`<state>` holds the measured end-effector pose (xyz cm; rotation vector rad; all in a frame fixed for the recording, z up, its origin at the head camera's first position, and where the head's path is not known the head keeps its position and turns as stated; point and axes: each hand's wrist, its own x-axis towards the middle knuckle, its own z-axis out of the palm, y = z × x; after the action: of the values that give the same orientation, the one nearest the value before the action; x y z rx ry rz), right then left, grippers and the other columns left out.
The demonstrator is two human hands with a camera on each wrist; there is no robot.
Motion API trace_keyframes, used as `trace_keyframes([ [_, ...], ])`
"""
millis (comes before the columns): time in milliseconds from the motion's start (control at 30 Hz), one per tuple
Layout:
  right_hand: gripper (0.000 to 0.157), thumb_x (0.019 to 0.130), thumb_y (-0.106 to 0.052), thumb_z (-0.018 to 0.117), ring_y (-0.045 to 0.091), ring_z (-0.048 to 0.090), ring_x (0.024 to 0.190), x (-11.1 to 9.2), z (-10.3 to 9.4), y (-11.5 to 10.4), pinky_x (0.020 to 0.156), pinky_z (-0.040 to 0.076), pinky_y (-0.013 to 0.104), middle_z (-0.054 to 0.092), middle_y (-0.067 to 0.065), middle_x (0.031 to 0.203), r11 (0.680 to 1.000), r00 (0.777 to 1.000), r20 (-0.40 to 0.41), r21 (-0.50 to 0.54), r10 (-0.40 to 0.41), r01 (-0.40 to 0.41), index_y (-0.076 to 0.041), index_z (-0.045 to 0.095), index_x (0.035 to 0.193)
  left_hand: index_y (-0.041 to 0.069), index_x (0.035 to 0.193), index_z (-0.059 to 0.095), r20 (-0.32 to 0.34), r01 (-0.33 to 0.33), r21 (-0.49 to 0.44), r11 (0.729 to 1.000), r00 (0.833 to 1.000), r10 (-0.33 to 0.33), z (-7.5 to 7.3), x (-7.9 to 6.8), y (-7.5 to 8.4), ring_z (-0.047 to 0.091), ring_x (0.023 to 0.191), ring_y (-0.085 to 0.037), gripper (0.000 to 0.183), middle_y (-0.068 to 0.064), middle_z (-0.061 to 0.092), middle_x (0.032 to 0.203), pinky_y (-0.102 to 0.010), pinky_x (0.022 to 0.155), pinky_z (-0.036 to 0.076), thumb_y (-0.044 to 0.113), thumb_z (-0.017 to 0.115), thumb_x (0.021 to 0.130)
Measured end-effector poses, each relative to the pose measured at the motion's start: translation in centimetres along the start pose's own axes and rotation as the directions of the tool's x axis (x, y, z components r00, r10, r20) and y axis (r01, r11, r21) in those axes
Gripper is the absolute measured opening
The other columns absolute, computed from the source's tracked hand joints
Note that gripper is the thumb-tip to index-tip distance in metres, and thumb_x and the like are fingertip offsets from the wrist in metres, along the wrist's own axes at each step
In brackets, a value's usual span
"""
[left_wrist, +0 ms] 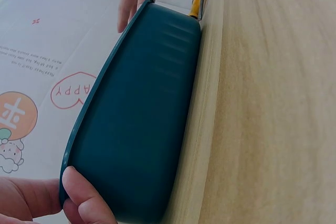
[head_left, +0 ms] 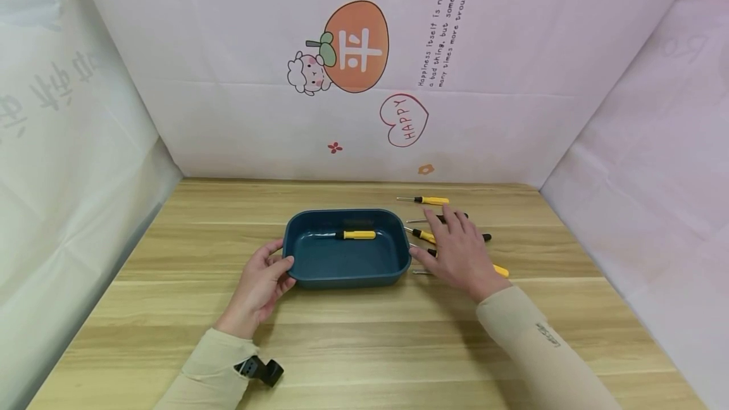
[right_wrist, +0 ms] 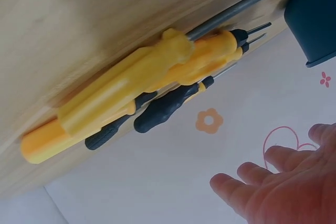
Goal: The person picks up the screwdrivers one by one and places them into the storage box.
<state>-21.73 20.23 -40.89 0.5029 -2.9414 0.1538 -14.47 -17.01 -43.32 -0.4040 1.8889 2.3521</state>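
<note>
A dark teal rectangular tray (head_left: pixel 342 263) stands on the table, with one yellow-handled screwdriver (head_left: pixel 357 235) lying inside it. My left hand (head_left: pixel 259 285) grips the tray's left end, thumb over the rim; the left wrist view shows its fingers against the outer wall (left_wrist: pixel 131 114). To the right of the tray, my right hand (head_left: pixel 460 253) is spread above several screwdrivers, partly hiding them. In the right wrist view its fingers are extended, apart from the yellow handle (right_wrist: pixel 123 85) and the black handle (right_wrist: pixel 165 107). Nothing is held in it.
The farthest screwdriver (head_left: pixel 435 200) lies by itself near the back edge of the wooden table (head_left: pixel 353 340). A printed white sheet (head_left: pixel 245 112) rises behind the table, and white sheets stand at both sides.
</note>
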Motion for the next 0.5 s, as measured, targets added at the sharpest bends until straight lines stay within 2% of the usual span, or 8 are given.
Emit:
trace_keyframes([
  [267, 0.093, 0.097, -0.075, 0.049, 0.05, 0.024, 0.153, -0.5, 0.1, 0.9, 0.117, 0.027, 0.074, 0.023, 0.024, 0.17, 1.0, 1.0, -0.012, 0.013, 0.006, -0.006, -0.02, 0.023, 0.167, 0.009, 0.157, 0.036, -0.001, 0.0, 0.0, 1.0, 1.0, 0.0, 0.0, 0.0, 0.0, 0.058, 0.073, -0.009, 0.051, -0.002, 0.049, 0.101, -0.017, 0.069, 0.056, 0.008, 0.053, 0.108],
  [500, 0.093, 0.098, -0.074, 0.048, 0.053, 0.024, 0.152, -1.0, 0.1, 1.6, 0.116, 0.026, 0.076, 0.024, 0.024, 0.169, 1.0, 1.0, 0.011, 0.018, 0.017, -0.017, -0.019, 0.021, 0.168, 0.01, 0.157, 0.036, 0.002, 0.003, 0.007, 1.0, 1.0, -0.003, 0.0, -0.1, 0.1, 0.058, 0.073, -0.009, 0.051, -0.002, 0.049, 0.102, -0.017, 0.07, 0.056, 0.009, 0.052, 0.109],
])
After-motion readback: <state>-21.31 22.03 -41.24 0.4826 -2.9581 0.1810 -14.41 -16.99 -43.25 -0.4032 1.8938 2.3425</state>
